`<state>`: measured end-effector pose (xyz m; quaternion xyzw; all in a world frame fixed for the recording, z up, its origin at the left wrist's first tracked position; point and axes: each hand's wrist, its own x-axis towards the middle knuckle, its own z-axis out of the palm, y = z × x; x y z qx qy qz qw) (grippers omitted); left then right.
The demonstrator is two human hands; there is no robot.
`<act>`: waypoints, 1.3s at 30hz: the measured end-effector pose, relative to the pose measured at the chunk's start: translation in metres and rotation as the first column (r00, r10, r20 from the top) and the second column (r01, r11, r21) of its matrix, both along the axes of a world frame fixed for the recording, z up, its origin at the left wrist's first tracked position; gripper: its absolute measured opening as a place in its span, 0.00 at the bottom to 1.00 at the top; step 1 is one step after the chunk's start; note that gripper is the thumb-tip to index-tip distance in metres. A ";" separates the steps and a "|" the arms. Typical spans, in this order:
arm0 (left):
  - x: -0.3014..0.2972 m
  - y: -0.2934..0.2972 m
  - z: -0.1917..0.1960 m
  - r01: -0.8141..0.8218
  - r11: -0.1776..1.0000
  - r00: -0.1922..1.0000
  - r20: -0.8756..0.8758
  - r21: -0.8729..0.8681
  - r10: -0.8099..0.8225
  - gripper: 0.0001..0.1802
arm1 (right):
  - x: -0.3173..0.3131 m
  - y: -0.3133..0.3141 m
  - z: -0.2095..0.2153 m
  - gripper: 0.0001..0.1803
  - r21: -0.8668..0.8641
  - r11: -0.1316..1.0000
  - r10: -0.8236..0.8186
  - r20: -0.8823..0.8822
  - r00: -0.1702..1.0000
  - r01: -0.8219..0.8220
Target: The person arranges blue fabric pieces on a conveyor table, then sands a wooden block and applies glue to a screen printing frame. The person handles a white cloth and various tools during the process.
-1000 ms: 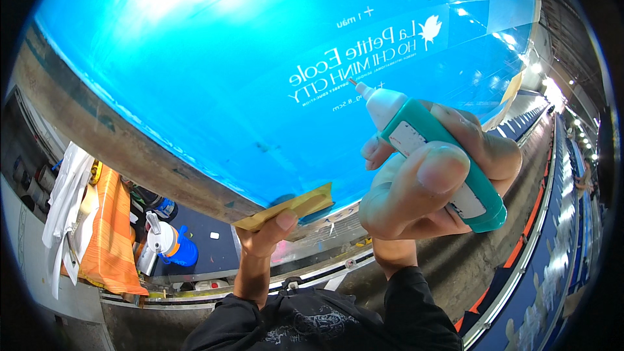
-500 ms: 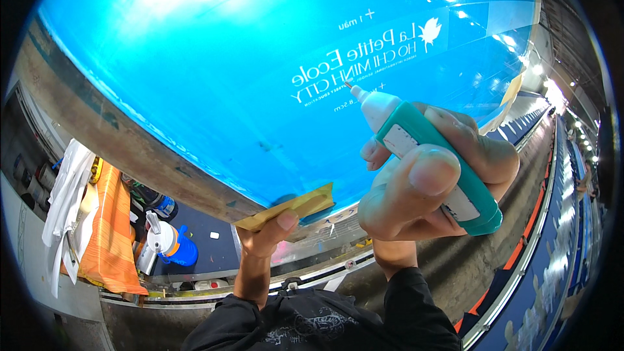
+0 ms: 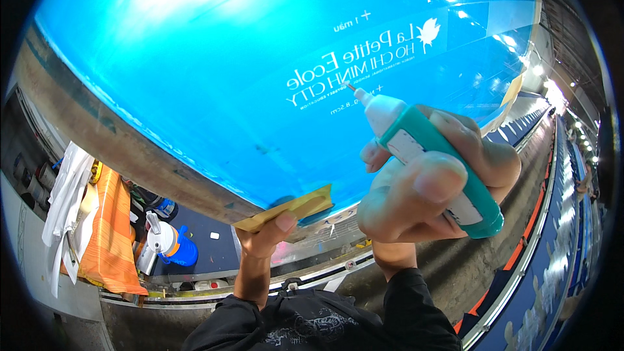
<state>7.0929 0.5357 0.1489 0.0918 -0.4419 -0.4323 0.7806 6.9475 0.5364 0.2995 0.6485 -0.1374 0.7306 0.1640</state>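
Observation:
A large blue printing screen [image 3: 214,123] in a wooden frame [image 3: 123,143] is held up at a slant before me. Mirrored white lettering and a leaf-like mark [image 3: 428,31] show through its blue coating. My left hand [image 3: 270,235] grips the frame's near corner, thumb over a strip of yellow tape [image 3: 292,208]. In my right hand [image 3: 442,175] is a teal correction pen [image 3: 448,166] with a white nozzle. Its thin metal tip points at the lower line of lettering; whether it touches the screen I cannot tell.
On the dark table at the left stand a blue and white water jug [image 3: 175,244], an orange striped cloth [image 3: 107,234] and white sheets [image 3: 68,188]. Long blue printing tables [image 3: 546,286] with metal rails run off at the right.
The screen's lettering has shifted slightly left and down. The correction pen in my right hand has moved a little right and down. My left hand keeps its grip on the corner.

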 end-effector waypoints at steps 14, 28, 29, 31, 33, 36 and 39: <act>0.000 -0.001 -0.002 0.014 0.997 0.998 -0.063 0.071 -0.010 0.20 | 0.005 -0.002 0.000 0.24 -0.021 0.994 -0.103 0.106 0.989 0.106; 0.000 -0.001 -0.003 0.005 0.994 0.998 -0.055 0.112 0.001 0.20 | 0.004 -0.001 -0.001 0.18 0.024 1.000 -0.004 0.073 0.997 0.002; 0.001 -0.001 -0.004 -0.007 0.994 0.999 -0.039 0.109 0.012 0.20 | 0.002 0.000 0.001 0.18 0.018 1.000 -0.003 0.041 0.999 0.002; 0.002 -0.002 -0.007 -0.026 0.995 0.999 -0.016 0.098 0.028 0.20 | 0.001 0.001 0.001 0.18 0.023 1.000 -0.008 0.010 1.000 0.008; 0.003 -0.002 -0.008 -0.031 0.994 0.999 0.019 0.103 0.029 0.22 | 0.001 0.002 -0.001 0.18 0.034 0.999 -0.024 0.018 1.000 0.023; 0.004 0.002 -0.005 -0.038 0.986 0.992 0.121 0.162 0.019 0.25 | 0.004 0.001 -0.004 0.18 0.031 0.999 -0.037 0.047 0.998 0.036; 0.004 0.002 -0.003 -0.030 0.986 0.990 0.143 0.166 0.006 0.26 | 0.003 0.000 -0.004 0.18 0.028 0.999 -0.035 0.048 0.998 0.033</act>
